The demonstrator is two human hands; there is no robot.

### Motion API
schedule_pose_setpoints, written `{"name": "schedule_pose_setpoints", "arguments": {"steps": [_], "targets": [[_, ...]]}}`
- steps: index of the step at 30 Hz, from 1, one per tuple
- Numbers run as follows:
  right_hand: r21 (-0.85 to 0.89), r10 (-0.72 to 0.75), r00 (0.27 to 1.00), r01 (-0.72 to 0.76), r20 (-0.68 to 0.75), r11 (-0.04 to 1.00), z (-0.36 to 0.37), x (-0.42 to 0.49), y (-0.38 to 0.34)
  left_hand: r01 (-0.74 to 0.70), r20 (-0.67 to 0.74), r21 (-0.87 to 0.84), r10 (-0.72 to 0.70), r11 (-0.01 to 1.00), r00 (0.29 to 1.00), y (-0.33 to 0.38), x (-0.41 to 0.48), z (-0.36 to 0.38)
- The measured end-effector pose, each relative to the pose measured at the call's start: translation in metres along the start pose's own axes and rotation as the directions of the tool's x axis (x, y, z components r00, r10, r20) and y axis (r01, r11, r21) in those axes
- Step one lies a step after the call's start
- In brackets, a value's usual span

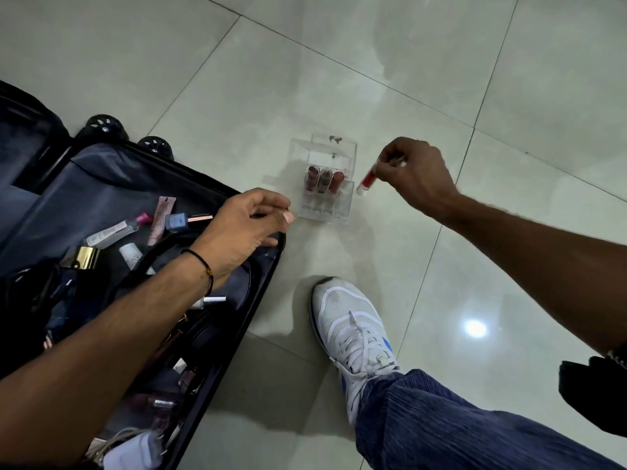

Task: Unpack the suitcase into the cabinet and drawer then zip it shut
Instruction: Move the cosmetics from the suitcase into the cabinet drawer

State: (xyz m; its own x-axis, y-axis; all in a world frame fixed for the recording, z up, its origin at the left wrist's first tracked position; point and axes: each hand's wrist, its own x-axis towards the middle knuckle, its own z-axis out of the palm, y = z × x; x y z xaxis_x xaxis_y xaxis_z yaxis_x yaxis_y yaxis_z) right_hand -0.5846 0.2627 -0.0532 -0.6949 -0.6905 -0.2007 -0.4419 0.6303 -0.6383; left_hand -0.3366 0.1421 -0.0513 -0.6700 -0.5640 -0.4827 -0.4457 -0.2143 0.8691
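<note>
Right hand (417,178) pinches red tube (368,179) beside organizer (326,213); left hand (247,225) over suitcase (263,283) rim

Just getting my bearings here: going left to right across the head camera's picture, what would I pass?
suitcase wheels → left hand → clear organizer → red tube → right hand, which pinches that tube.

Pale, glossy tiled floor (373,79). On it stood a clear organiser (325,212), just left of the right hand's (417,178) grip on a tube (368,179). An open suitcase (101,184) lay farther left, and a white shoe (353,334) rested below the grip.
</note>
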Motion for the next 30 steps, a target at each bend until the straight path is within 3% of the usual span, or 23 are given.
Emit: {"name": "schedule_pose_setpoints", "arguments": {"steps": [9,15,19,22,25,27,30], "targets": [[-0.036,-0.148,0.989,0.147,-0.02,0.989,0.02,0.008,-0.001,0.012,-0.009,0.024,-0.012,1.0,1.0,0.001,0.0,0.002],[-0.198,-0.169,0.97,0.203,0.174,0.959,0.031,0.008,0.006,0.015,-0.008,0.028,-0.015,0.999,1.0,0.001,0.0,0.003],[-0.237,-0.144,0.967,0.194,0.212,0.952,0.036,0.007,0.009,0.019,-0.01,0.03,-0.019,0.999,1.0,0.001,0.002,0.003],[-0.207,-0.112,0.959,0.169,0.261,0.964,0.031,0.007,0.008,0.021,-0.009,0.035,-0.02,0.999,1.0,0.001,0.002,0.004],[0.008,0.002,0.995,-0.003,0.104,1.0,0.02,0.002,0.003,0.021,-0.01,0.037,-0.021,0.999,1.0,0.003,0.0,0.004],[0.384,0.237,0.971,-0.234,0.039,0.893,0.012,0.0,-0.002,0.024,-0.011,0.04,-0.023,0.999,1.0,0.003,0.0,0.004],[0.788,0.484,0.837,-0.471,0.256,0.396,0.004,0.003,-0.012,0.028,-0.019,0.043,-0.027,0.999,0.999,0.003,0.001,0.004]]}}
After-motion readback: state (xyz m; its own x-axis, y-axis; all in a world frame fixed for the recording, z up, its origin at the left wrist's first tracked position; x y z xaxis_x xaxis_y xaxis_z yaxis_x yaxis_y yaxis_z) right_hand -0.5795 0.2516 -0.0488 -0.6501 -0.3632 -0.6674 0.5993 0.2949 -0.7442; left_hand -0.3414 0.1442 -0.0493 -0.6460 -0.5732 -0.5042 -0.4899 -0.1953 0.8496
